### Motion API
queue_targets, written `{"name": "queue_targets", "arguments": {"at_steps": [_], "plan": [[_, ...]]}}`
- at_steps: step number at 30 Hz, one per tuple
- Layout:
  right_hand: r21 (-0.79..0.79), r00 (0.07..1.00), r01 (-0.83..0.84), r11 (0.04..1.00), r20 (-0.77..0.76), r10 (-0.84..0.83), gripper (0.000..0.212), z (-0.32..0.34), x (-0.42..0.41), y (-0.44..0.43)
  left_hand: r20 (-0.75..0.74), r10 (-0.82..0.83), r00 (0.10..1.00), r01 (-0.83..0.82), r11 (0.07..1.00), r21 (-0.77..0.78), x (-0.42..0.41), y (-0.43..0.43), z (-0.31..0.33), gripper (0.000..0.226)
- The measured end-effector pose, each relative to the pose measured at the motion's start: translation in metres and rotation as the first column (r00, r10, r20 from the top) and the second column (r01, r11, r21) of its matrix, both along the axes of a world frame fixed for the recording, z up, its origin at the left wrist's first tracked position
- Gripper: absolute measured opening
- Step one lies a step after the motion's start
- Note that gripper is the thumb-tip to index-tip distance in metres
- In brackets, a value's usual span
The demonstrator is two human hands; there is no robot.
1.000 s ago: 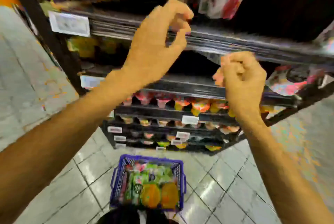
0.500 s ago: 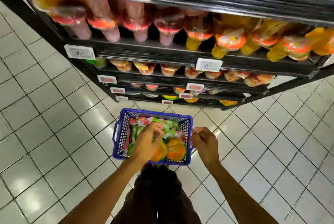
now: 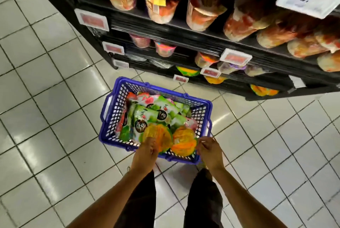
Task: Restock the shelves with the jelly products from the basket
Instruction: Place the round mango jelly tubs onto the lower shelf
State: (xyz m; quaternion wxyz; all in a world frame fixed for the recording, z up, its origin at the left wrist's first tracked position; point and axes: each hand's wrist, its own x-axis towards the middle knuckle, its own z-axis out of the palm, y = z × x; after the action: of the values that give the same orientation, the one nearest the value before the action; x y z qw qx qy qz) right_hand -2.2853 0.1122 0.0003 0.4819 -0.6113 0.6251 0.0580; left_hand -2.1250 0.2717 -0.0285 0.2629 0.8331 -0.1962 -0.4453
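Basket (image 3: 202, 115): blue, on tile floor, centre frame, just below the shelves (image 3: 202, 43).
Contents: green/pink jelly packs (image 3: 156, 115) piled mid-basket; two orange net bags at near edge, left bag (image 3: 160, 137) and right bag (image 3: 184, 145).
L hand (image 3: 146, 152): lower centre, over near rim, fingers down onto left bag; closed on it or only touching, cannot tell.
R hand (image 3: 208, 151): at near-right corner of basket, fingers loosely curled, nothing seen in them; looks empty.
Shelves: upper right, rows of cups, price tags on edges.
Step (est.): pick-up from basket, item not yet lifted.
Next needs: firm hold on bag, lift clear of rim, find matching shelf row w/ a gap; net bag soft, may sag or snag.
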Motion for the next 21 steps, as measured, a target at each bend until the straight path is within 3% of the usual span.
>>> {"name": "queue_targets", "arguments": {"at_steps": [3,5,7,10,12,14,16,17,21], "plan": [[0.087,0.997,-0.069,0.994,-0.027,0.072,0.017,-0.035,-0.004,-0.01,-0.062,0.108,0.992,-0.1,0.988,0.119,-0.013,0.0,-0.033,0.024],[0.119,0.971,-0.195,0.974,-0.118,0.209,0.009,-0.057,-0.009,-0.018,-0.087,0.142,0.986,-0.122,0.973,0.198,-0.022,0.0,-0.055,0.027],[0.142,0.933,-0.291,0.946,-0.175,0.314,0.017,-0.077,-0.013,-0.027,-0.073,0.173,0.982,-0.151,0.96,0.235,-0.027,-0.004,-0.075,0.029],[0.18,0.872,-0.44,0.88,-0.151,0.466,0.041,-0.104,-0.016,-0.044,-0.112,0.521,0.846,-0.484,0.839,0.248,-0.033,-0.018,-0.102,0.042],[0.218,0.813,-0.538,0.814,-0.123,0.57,0.06,-0.116,-0.015,-0.054,-0.087,0.621,0.779,-0.588,0.772,0.24,-0.041,-0.03,-0.116,0.05],[0.234,0.772,-0.598,0.767,-0.092,0.629,0.065,-0.127,-0.013,-0.064,0.06,0.565,0.823,-0.557,0.781,0.282,-0.051,-0.04,-0.132,0.067],[0.245,0.747,-0.633,0.735,-0.056,0.662,0.062,-0.138,-0.01,-0.073,0.237,0.337,0.911,-0.406,0.835,0.372,-0.056,-0.044,-0.142,0.088],[0.265,0.721,-0.657,0.706,-0.052,0.691,0.06,-0.143,-0.009,-0.076,0.276,0.285,0.918,-0.379,0.834,0.4,-0.058,-0.043,-0.148,0.093],[0.308,0.588,-0.757,0.576,-0.062,0.806,0.053,-0.164,0.0,-0.079,0.388,0.325,0.862,-0.478,0.775,0.413,-0.06,-0.04,-0.164,0.094]]}}
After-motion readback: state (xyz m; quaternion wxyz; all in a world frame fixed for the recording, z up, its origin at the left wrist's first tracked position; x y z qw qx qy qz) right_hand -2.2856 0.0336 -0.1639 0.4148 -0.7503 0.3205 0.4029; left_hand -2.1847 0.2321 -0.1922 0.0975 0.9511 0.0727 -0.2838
